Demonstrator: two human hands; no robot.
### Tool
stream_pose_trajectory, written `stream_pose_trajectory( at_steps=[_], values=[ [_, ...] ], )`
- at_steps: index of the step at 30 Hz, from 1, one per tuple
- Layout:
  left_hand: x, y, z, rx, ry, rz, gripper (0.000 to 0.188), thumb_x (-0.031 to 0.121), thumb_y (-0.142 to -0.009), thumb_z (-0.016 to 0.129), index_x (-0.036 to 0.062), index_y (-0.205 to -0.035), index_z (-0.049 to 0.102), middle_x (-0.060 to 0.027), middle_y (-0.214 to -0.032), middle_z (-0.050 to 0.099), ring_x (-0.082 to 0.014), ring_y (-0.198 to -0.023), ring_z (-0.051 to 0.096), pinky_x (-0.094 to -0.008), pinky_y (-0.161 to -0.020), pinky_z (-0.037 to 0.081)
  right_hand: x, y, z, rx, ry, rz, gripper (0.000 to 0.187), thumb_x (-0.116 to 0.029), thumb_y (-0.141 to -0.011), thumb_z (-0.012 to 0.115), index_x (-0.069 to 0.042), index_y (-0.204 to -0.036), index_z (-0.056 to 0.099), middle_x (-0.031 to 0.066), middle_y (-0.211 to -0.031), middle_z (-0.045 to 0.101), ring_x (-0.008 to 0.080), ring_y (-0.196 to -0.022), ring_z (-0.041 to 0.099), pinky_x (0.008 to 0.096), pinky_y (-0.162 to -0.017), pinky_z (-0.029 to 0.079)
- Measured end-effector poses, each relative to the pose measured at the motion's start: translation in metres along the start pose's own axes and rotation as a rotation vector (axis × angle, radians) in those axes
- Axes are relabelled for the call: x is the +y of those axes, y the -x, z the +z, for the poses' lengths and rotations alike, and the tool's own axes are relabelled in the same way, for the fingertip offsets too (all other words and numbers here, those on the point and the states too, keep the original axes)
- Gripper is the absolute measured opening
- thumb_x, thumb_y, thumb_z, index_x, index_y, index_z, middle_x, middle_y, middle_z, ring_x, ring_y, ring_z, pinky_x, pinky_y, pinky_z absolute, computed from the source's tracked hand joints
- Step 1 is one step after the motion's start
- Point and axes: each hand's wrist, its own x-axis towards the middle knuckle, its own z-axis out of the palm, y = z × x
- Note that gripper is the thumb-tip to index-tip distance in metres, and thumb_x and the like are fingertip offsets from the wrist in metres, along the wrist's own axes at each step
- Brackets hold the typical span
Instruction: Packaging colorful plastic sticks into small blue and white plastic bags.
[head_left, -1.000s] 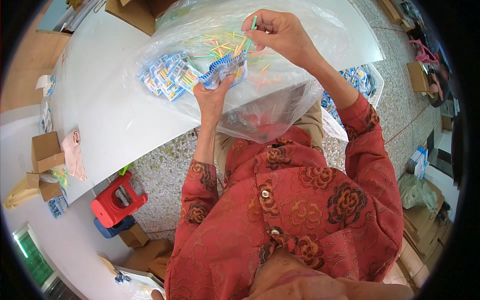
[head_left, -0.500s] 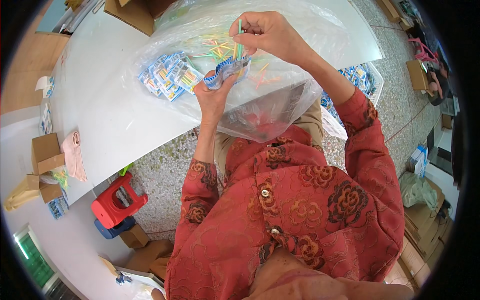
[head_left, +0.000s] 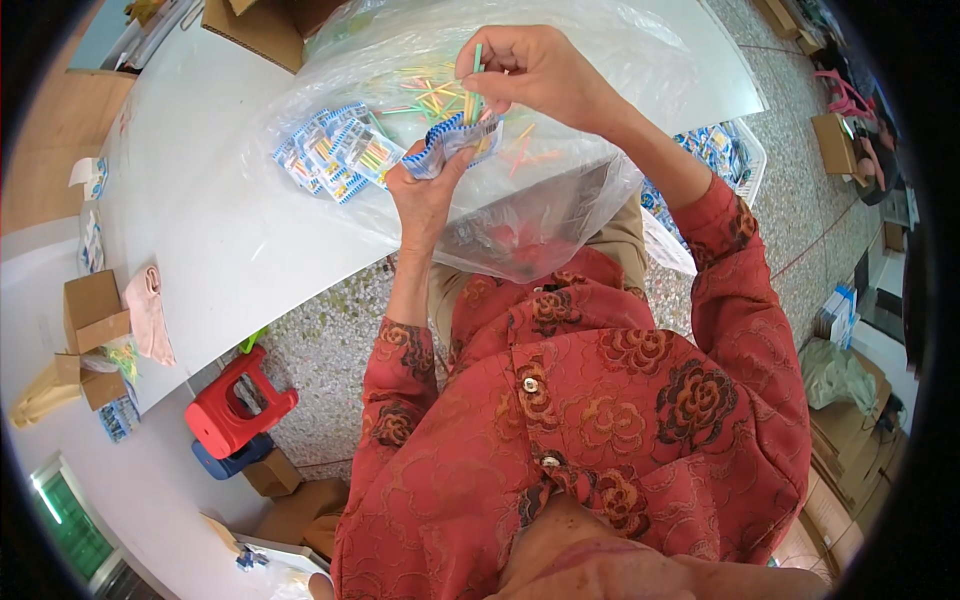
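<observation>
My left hand (head_left: 428,188) grips a small blue-and-white plastic packet (head_left: 452,146), its mouth facing up and away from me. Above that mouth, my right hand (head_left: 530,68) pinches a few thin coloured sticks (head_left: 477,70), green and yellow, whose lower ends reach into the packet. Loose sticks (head_left: 437,98) in yellow, green and pink lie scattered on a clear plastic sheet (head_left: 345,75) beyond my hands. Left of the packet, several filled packets (head_left: 335,150) rest in an overlapping pile, with coloured sticks showing through them.
The sheet covers part of a white table (head_left: 215,220) and hangs over its near edge. A white basket (head_left: 748,160) full of blue packets stands at the right. An opened cardboard box (head_left: 260,35) sits at the far left. On the floor are a red stool (head_left: 235,405) and cartons.
My right hand has lowered the sticks slightly into the packet. My left hand stays in nearly the same place, still holding the packet.
</observation>
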Motion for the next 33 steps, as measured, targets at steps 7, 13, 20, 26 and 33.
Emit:
stream_pose_trajectory(
  at_steps=[7, 13, 20, 26, 33],
  values=[
    [0.008, 0.0, 0.004, 0.006, 0.218, -0.057, 0.025, 0.001, -0.071, 0.071, -0.0014, -0.095, 0.064, -0.0032, -0.088, 0.064, -0.0087, -0.077, 0.058, -0.0233, -0.069, 0.048, 0.005, 0.004, 0.0, 0.036, 0.461, -0.274, 0.012, -0.013, -0.084, 0.059, -0.007, -0.093, 0.064, 0.0019, -0.085, 0.063, 0.0079, -0.07, 0.054, 0.0225, -0.056, 0.041],
    [0.005, 0.0, -0.001, -0.069, 0.214, -0.088, 0.027, 0.0, -0.071, 0.071, -0.0008, -0.097, 0.063, -0.0042, -0.09, 0.065, -0.0096, -0.077, 0.059, -0.0229, -0.07, 0.049, 0.012, 0.005, 0.0, -0.043, 0.514, -0.271, 0.028, -0.025, -0.092, 0.046, -0.007, -0.107, 0.062, 0.0093, -0.113, 0.057, 0.0225, -0.105, 0.052, 0.0324, -0.086, 0.043],
    [0.009, 0.003, 0.001, -0.055, 0.262, -0.12, 0.027, -0.001, -0.07, 0.072, 0.0001, -0.095, 0.063, -0.0048, -0.086, 0.065, -0.0106, -0.074, 0.06, -0.0242, -0.069, 0.049, 0.018, 0.004, 0.011, -0.189, 0.349, -0.069, 0.036, -0.027, -0.095, 0.038, -0.006, -0.118, 0.054, 0.012, -0.126, 0.048, 0.0246, -0.113, 0.047, 0.034, -0.095, 0.037],
    [0.016, 0.004, -0.003, 0.03, 0.329, -0.17, 0.028, 0.002, -0.07, 0.071, 0.0016, -0.097, 0.063, -0.0032, -0.089, 0.065, -0.0089, -0.076, 0.059, -0.0226, -0.07, 0.048, 0.034, 0.01, 0.008, -0.063, 0.013, 0.005, 0.027, -0.018, -0.09, 0.049, -0.005, -0.113, 0.055, 0.0044, -0.099, 0.058, 0.0107, -0.093, 0.053, 0.0246, -0.081, 0.042],
    [0.009, 0.016, -0.017, -0.002, 0.271, -0.243, 0.027, 0.004, -0.071, 0.071, 0.0022, -0.097, 0.063, -0.0026, -0.088, 0.064, -0.0083, -0.075, 0.059, -0.0229, -0.069, 0.047, 0.043, 0.024, 0.018, 0.066, 0.03, 0.023, 0.015, -0.014, -0.085, 0.058, -0.001, -0.091, 0.062, -0.0013, -0.077, 0.06, 0.0041, -0.071, 0.052, 0.0189, -0.064, 0.042]
  ],
)
